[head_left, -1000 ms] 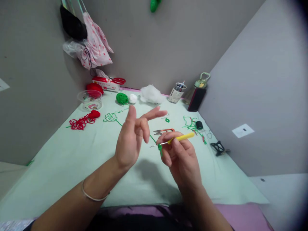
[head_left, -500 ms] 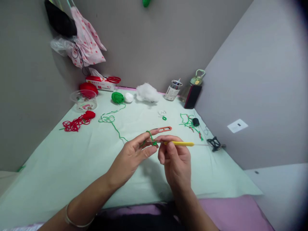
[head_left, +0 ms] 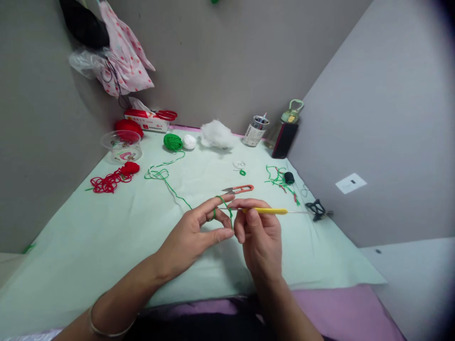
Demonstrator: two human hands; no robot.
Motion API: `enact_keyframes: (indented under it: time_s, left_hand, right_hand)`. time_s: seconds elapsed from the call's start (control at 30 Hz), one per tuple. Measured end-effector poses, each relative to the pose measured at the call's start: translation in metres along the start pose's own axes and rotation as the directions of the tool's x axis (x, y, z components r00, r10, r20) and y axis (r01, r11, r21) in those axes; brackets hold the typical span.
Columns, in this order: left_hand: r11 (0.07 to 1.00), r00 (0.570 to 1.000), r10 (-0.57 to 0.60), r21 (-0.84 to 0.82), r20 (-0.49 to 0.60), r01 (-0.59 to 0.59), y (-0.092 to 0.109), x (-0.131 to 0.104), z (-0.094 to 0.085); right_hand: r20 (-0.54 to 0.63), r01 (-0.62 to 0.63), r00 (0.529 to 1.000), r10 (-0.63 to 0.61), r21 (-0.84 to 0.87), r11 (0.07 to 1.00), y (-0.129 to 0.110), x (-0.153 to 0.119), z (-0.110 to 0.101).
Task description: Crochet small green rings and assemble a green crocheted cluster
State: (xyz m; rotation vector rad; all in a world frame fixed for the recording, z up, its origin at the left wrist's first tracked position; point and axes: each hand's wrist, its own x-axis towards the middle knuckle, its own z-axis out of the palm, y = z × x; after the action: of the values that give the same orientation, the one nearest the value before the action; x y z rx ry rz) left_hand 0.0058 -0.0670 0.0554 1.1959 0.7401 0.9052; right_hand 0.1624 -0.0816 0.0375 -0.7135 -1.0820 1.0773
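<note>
Between the fingers of my right hand (head_left: 261, 237) is a crochet hook (head_left: 268, 211) with a yellow handle, its metal tip pointing left. Green yarn (head_left: 231, 219) loops over that tip and hangs down to my left hand (head_left: 194, 232), whose thumb and a finger pinch its lower end. The same yarn runs over my raised left index finger and around another finger. From there it trails back across the table to a green yarn ball (head_left: 173, 142). Just beyond my fingertips lie orange thread snips (head_left: 243, 188).
Red yarn (head_left: 113, 181) lies tangled at left near a clear plastic tub (head_left: 122, 148). White stuffing (head_left: 216, 135), a can of pens (head_left: 256, 131) and a phone (head_left: 285, 140) stand along the back. Green yarn scraps (head_left: 279, 177) and a black thread spool (head_left: 289, 178) are at right.
My left thumb and pinching finger have moved down, away from the hook, stretching the green yarn below its tip. The snips show more fully past my index finger. The view has shifted slightly.
</note>
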Motion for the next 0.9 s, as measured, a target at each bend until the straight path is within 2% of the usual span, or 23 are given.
enact_keyframes:
  time_s: [0.1, 0.27, 0.6, 0.9]
  left_hand:
    - [1.000, 1.000, 0.000, 0.002, -0.009, 0.000, 0.000, -0.001, -0.002]
    - [0.988, 0.995, 0.004, -0.151, -0.102, -0.019, -0.005, 0.000, 0.001]
    - [0.929, 0.988, -0.094, -0.369, -0.123, 0.043, -0.005, 0.002, 0.013]
    - [0.946, 0.977, -0.108, -0.321, -0.186, 0.044, -0.006, 0.000, 0.012]
  right_hand:
    - [-0.001, -0.006, 1.000, 0.006, -0.009, 1.000, 0.001, -0.001, -0.002]
    - [0.001, -0.005, 1.000, 0.005, -0.033, 0.999, 0.003, -0.004, -0.003]
    - [0.004, 0.020, 1.000, -0.019, -0.076, 0.997, 0.003, -0.004, -0.002]
    - [0.026, 0.071, 0.997, -0.068, -0.142, 0.987, 0.001, -0.006, -0.001]
